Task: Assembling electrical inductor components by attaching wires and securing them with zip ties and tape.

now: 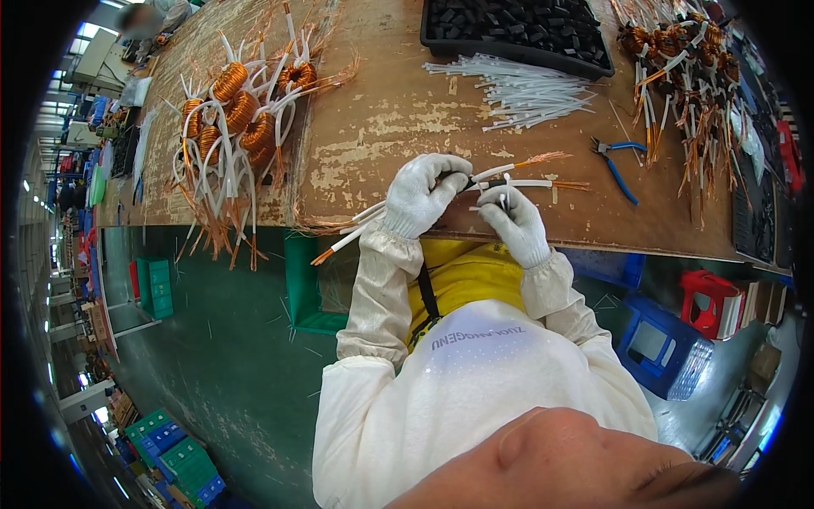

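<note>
My left hand [424,193], in a white glove, is closed around a bundle of white-sleeved wires [536,183] at the table's front edge. Frayed copper ends stick out of the bundle on both sides. A dark piece [476,182] shows on the bundle beside my left fingers; what it is stays partly hidden. My gloved right hand [519,226] pinches a white cable tie [507,180] that stands against the wires, its loop too small to make out. Blue-handled cutters [619,165] lie to the right of this hand.
Copper coils [242,110] with white leads are heaped at the left, and more coils [670,42] at the far right. Loose cable ties [521,89] lie below a black tray [432,47] of small black parts. A blue stool [649,343] stands on the floor at right.
</note>
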`<move>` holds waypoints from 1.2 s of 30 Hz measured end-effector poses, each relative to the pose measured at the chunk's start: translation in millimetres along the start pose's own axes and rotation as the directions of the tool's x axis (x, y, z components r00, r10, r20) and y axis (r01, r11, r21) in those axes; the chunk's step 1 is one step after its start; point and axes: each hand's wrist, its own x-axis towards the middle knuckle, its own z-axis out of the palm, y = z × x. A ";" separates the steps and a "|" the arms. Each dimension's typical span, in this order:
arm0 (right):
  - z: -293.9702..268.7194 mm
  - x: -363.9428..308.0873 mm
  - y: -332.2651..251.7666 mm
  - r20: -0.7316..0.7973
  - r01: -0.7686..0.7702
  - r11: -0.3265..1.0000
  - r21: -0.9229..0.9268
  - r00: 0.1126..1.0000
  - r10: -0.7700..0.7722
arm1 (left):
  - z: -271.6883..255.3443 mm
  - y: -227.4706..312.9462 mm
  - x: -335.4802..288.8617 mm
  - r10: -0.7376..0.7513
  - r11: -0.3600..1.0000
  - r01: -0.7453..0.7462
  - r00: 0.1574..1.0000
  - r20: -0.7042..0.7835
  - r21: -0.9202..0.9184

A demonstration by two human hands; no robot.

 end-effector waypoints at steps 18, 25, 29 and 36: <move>9.1 14.4 12.7 -0.099 -0.037 0.997 -0.069 0.995 0.030 | -8.9 0.5 5.4 -0.088 0.988 0.106 0.983 0.164 -0.110; 10.8 13.3 14.1 -0.130 -0.008 0.984 -0.179 0.991 -0.016 | -15.7 19.5 10.5 -0.117 0.990 0.134 0.951 0.286 -0.039; 13.0 12.0 14.4 -0.160 0.037 0.950 -0.310 0.983 -0.090 | -15.3 22.4 10.1 -0.172 0.985 0.165 0.937 0.302 0.050; 13.1 12.4 25.1 -0.176 0.110 0.915 -0.388 0.966 -0.191 | -1.2 31.0 -6.4 0.092 0.952 -0.132 0.984 0.153 0.275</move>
